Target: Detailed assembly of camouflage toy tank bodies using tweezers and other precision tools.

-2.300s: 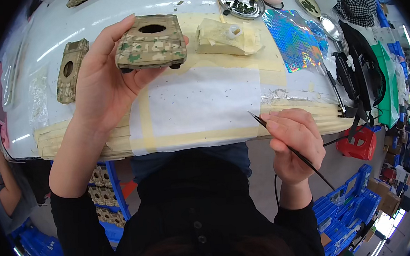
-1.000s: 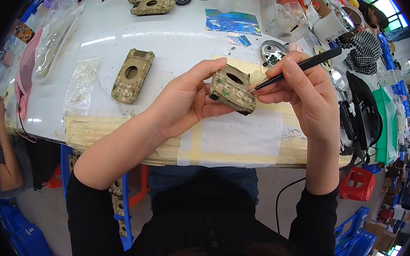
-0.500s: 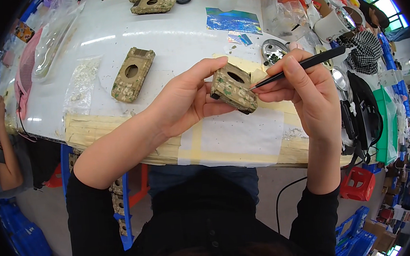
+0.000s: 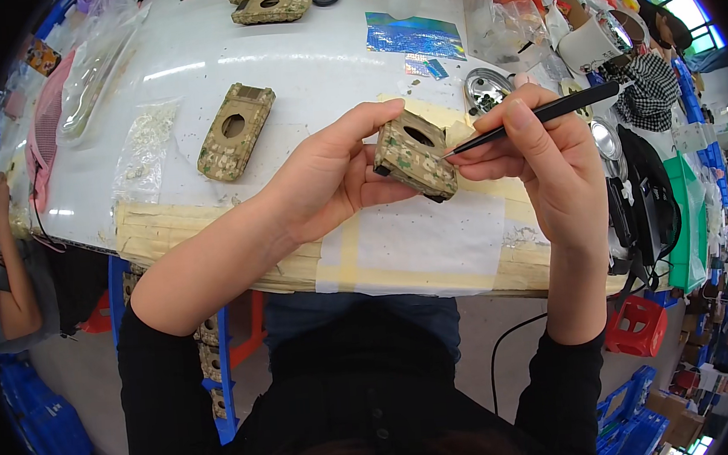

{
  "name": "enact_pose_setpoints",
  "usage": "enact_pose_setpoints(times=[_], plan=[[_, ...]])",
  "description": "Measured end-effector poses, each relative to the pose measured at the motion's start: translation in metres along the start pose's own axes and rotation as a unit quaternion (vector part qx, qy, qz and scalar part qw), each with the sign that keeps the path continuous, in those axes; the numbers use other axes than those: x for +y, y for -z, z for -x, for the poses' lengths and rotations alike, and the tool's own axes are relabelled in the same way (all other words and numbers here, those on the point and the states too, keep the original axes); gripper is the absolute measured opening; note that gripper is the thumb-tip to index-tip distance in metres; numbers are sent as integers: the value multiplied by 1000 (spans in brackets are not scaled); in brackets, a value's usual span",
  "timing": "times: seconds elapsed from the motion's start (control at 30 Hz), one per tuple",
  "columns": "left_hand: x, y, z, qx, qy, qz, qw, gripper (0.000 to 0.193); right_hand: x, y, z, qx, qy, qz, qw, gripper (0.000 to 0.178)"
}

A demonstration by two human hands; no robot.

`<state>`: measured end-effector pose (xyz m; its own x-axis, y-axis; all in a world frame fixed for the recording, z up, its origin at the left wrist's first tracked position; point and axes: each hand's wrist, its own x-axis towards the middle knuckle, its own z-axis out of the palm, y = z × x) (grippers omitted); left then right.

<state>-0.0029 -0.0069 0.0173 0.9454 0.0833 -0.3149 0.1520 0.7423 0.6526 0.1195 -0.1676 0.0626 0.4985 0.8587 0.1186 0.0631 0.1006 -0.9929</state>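
Note:
My left hand [image 4: 329,166] grips a camouflage-painted model tank hull [image 4: 410,162] by its left side, tilted above the table's front edge. The hull has a round hole in its top. Between the thumb and fingers of my right hand [image 4: 546,153] are black tweezers [image 4: 535,118], their fine tip at the hull's right side, close to or touching its surface. Whether the tip pinches a small part is too small to tell. Another camouflage hull [image 4: 237,132] lies on the table left of my hands.
More hulls [image 4: 271,7] stand at the far side. A plastic bag of small pale parts [image 4: 146,146] lies at left, a metal dish of dark bits [image 4: 485,90] at right. White paper [image 4: 417,249] is taped at the front edge. A red stool [image 4: 636,326] stands lower right.
The tweezers and my right hand have shifted very slightly, the tip staying by the hull's right side. My left hand and the hull look nearly still.

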Motion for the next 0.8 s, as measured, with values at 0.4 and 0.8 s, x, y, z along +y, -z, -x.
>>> enact_pose_setpoints(times=[0.4,0.8], plan=[[-1,1,-1,-3,-4,7,1000,43,0,-3,2,10,20,7,1000,25],[0,0,0,-7,0,11,1000,42,-2,-4,3,9,28,22,999,24]])
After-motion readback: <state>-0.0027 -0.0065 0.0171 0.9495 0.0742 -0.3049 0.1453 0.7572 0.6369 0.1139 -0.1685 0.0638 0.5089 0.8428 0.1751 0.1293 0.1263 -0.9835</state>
